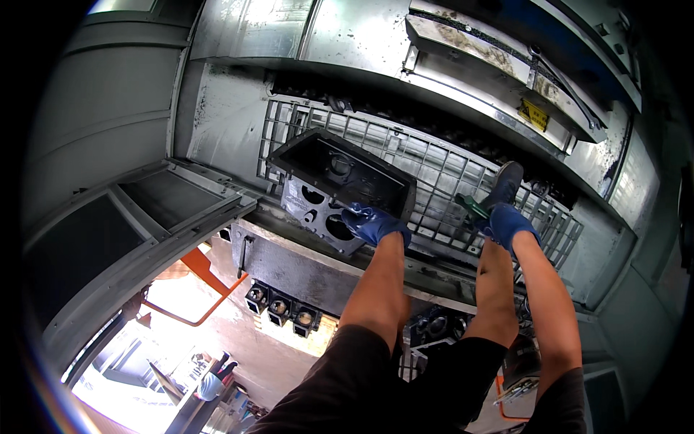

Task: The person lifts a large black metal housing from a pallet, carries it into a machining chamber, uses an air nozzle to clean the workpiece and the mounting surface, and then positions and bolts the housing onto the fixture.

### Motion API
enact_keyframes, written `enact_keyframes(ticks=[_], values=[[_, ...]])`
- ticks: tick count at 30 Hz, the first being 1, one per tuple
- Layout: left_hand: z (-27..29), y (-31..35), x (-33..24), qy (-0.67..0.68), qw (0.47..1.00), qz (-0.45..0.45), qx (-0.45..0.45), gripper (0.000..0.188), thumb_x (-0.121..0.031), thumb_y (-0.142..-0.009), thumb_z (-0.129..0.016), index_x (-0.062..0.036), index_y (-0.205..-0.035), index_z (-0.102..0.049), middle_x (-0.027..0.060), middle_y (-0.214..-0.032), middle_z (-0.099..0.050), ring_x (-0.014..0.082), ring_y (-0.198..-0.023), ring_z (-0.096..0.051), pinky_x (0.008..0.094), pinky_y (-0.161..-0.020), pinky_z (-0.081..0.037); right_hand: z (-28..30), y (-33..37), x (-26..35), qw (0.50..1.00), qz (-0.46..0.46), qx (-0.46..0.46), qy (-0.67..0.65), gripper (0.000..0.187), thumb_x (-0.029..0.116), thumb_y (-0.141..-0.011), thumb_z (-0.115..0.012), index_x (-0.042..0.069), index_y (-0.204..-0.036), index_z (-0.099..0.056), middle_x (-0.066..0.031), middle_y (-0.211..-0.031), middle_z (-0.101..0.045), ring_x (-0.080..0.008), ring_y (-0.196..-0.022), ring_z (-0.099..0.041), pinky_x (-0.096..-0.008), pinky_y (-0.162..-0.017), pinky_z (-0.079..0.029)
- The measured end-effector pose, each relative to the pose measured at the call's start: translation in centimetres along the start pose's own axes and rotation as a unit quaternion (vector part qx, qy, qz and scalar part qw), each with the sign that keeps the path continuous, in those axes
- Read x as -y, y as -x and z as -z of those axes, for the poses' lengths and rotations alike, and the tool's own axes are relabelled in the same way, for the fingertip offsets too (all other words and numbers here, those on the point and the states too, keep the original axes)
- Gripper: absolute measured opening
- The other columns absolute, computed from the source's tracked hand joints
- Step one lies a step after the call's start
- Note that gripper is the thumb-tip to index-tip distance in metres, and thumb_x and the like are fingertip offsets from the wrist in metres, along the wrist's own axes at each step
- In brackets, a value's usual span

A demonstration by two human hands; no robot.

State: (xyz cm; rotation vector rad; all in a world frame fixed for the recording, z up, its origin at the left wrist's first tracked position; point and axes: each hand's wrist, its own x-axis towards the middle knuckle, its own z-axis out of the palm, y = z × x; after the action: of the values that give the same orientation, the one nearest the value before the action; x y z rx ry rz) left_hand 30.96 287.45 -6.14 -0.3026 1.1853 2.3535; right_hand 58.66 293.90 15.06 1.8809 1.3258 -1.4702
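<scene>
A grey, box-shaped metal casting [300, 197] with an open dark cavity and round holes in its near wall rests tilted on a metal grating [452, 170]. My left hand [377, 224], in a blue glove, is closed on the casting's near side, beside a large round hole. Off to the right, my right hand [512, 226], also gloved in blue, is closed around a green tool [473, 207] whose exact kind I cannot make out. This tool sits apart from the casting, above the grating. Beside it, my shoe [507, 182] stands on the grating.
A long wrench [567, 85] lies along the ledge at upper right, near a yellow warning label [533, 114]. Metal walls enclose the grating. Below the front sill, several square dark metal parts [279, 311] stand near an orange bar [210, 304].
</scene>
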Motion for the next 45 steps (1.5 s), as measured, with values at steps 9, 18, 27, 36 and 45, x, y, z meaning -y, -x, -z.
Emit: enact_keyframes(ticks=[9, 18, 27, 36, 45], values=[[-2.8, 2.0, 0.0, -0.271, 0.958, -0.091, -0.021, 0.043, -0.026, -0.092, -0.054, -0.0003, -0.126, -0.051, 0.0169, -0.124, -0.056, 0.0290, -0.106, -0.057, 0.0345, -0.090, -0.046, -0.5, -3.3, 7.1, 0.975, 0.182, -0.084, 0.094, 0.028, 0.028, -0.085, -0.061, 0.001, -0.085, -0.067, -0.0204, -0.075, -0.064, -0.0327, -0.073, -0.064, -0.0387, -0.068, -0.048], [-3.3, 1.5, -0.7, -0.281, 0.959, -0.028, -0.012, 0.045, -0.030, -0.094, -0.049, -0.0008, -0.128, -0.049, 0.0161, -0.125, -0.055, 0.0292, -0.106, -0.056, 0.0337, -0.091, -0.044, -0.2, -5.5, 13.2, 0.989, 0.149, -0.003, 0.003, 0.047, 0.043, -0.085, -0.060, -0.003, -0.094, -0.066, -0.0257, -0.094, -0.063, -0.0396, -0.091, -0.061, -0.0409, -0.080, -0.048], [-8.3, 5.1, -1.9, -0.283, 0.957, 0.004, -0.065, 0.040, -0.026, -0.095, -0.048, -0.0018, -0.127, -0.050, 0.0133, -0.120, -0.057, 0.0248, -0.101, -0.056, 0.0309, -0.089, -0.043, 0.3, -2.6, 10.7, 0.990, 0.140, -0.009, 0.005, 0.035, 0.029, -0.088, -0.055, -0.002, -0.103, -0.062, -0.0271, -0.099, -0.062, -0.0401, -0.095, -0.060, -0.0414, -0.081, -0.048], [-0.9, 0.1, 1.1, -0.110, 0.987, 0.116, -0.009, 0.050, -0.043, -0.090, -0.047, -0.0125, -0.128, -0.051, 0.0068, -0.127, -0.052, 0.0232, -0.111, -0.047, 0.0347, -0.098, -0.035, 0.3, 1.7, 8.4, 0.982, 0.180, -0.027, -0.038, 0.027, 0.014, -0.089, -0.049, -0.002, -0.106, -0.061, -0.0225, -0.087, -0.066, -0.0322, -0.083, -0.065, -0.0364, -0.073, -0.049], [-5.8, 3.0, -0.8, -0.135, 0.980, 0.139, -0.045, 0.045, -0.042, -0.091, -0.046, -0.0145, -0.127, -0.052, 0.0041, -0.124, -0.053, 0.0201, -0.109, -0.047, 0.0329, -0.096, -0.036, -0.8, 3.0, 9.9, 0.986, 0.161, -0.028, -0.042, 0.033, 0.018, -0.093, -0.040, -0.002, -0.114, -0.055, -0.0225, -0.105, -0.063, -0.0356, -0.098, -0.061, -0.0392, -0.085, -0.047]])
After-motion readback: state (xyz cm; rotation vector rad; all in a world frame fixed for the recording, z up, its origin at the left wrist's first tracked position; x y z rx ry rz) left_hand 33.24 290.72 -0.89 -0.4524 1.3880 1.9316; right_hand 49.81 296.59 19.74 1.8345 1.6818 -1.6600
